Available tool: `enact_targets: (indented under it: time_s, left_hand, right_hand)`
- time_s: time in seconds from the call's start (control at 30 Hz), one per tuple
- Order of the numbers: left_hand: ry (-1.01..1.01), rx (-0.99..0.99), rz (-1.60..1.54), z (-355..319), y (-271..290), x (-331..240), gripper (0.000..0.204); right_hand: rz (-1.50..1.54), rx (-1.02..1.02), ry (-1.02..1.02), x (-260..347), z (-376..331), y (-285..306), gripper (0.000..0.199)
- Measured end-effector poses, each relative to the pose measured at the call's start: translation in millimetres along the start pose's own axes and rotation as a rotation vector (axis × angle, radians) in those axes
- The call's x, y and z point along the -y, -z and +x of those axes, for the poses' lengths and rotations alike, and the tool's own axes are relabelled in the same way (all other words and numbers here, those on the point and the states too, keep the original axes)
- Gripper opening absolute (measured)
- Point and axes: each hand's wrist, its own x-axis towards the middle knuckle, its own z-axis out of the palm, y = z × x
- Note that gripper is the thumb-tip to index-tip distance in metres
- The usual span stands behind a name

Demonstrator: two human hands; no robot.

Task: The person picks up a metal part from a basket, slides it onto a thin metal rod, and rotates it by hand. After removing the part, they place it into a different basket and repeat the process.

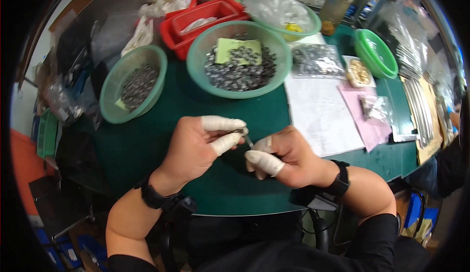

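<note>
My left hand is closed above the green table, pinching a small dark metal part between a thumb and finger wrapped in white finger cots. My right hand, also with white finger cots, is closed around a thin metal rod-like piece. The rod's far end reaches up to the part in my left fingertips. Whether the two touch is too small to tell. Beyond my hands stands a large pale-green basket with many small grey metal parts and a yellow-green paper slip.
A smaller green basket of grey parts stands left. Red trays and a bag-filled basket sit behind. To the right lie white paper, a bag of parts, pink paper, a green bowl and metal strips.
</note>
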Motion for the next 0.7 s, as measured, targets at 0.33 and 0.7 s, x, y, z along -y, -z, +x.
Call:
enact_targets:
  time_s: [0.33,0.7]
  left_hand:
    - [-0.005,-0.089,0.040,-4,2,4,0.020]
    - [-0.124,-0.033,0.085,-5,8,5,0.022]
  right_hand:
    - [-0.170,-0.111,0.215,-13,6,-8,0.037]
    - [0.099,-0.010,0.080,-3,2,-6,0.037]
